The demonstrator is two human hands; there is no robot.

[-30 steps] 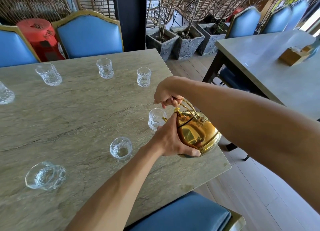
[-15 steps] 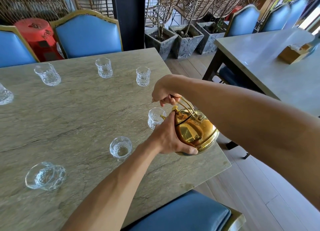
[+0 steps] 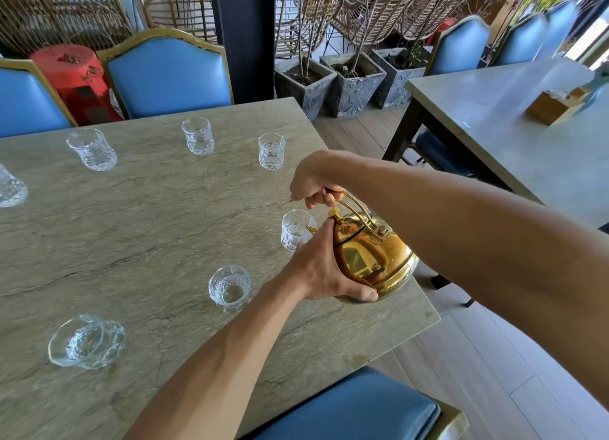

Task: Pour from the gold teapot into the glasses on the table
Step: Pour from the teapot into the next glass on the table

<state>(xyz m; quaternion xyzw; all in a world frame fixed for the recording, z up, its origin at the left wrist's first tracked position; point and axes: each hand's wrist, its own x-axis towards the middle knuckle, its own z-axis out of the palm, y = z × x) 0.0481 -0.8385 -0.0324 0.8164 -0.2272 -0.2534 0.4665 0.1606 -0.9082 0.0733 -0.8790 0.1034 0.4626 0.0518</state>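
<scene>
Grey stone tabletop (image 3: 148,235), right edge: right hand (image 3: 313,185) grips round gold metal teapot (image 3: 375,258) by handle. Left hand (image 3: 316,268) cups body, overlapping clear cut glass (image 3: 293,228).

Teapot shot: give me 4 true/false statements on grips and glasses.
1. Right grip holds the teapot by its handle. True.
2. Left grip is off the teapot. False: it cups the teapot's side.
3. Teapot tilts toward a glass. True.
4. Every glass stands upright. False: the near-left glass lies on its side.
</scene>
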